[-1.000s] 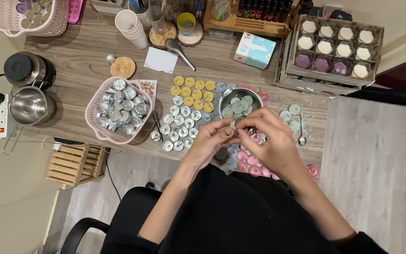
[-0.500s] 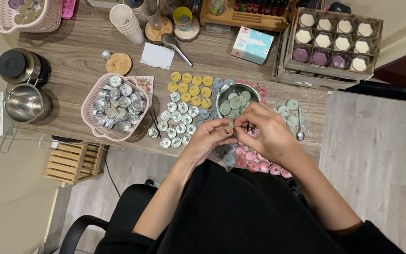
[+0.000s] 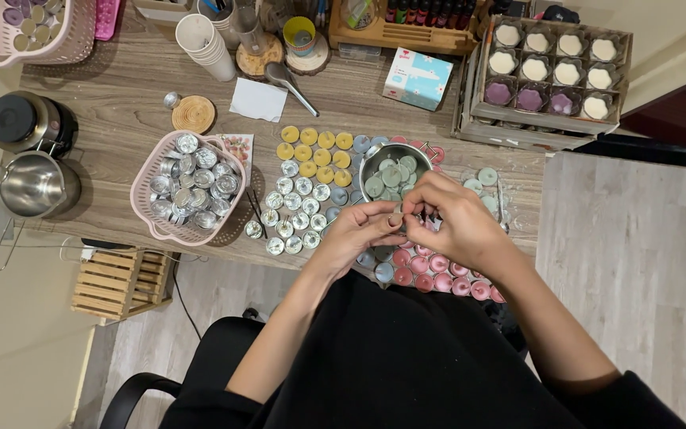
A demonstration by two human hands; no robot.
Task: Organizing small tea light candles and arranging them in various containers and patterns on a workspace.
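Wooden surface (image 3: pixel 121 111) seen from above, crowded with small candle cups. At its near edge, the left hand (image 3: pixel 355 234) and right hand (image 3: pixel 454 218) meet, fingertips touching around a tiny tan piece (image 3: pixel 395 219), too small to identify. Left fingers (image 3: pixel 383 230) are pinched closed on this piece; right fingers (image 3: pixel 418 205) curl over it from the other side, though whether they grip it cannot be told. The piece is held just above the surface, in front of a metal bowl (image 3: pixel 395 171) filled with pale green candles. Just beneath the hands lies a cluster of pink candles (image 3: pixel 434 274). To the left of the bowl are rows of yellow candles (image 3: pixel 315 151) and, nearer the person, empty silver cups (image 3: pixel 295 210). Further left sits a pink basket (image 3: pixel 152 226) heaped with more silver cups, and beyond it a steel pot (image 3: pixel 33 184). At the far right corner, a tray (image 3: pixel 478 119) holds white and purple flower-shaped candles.
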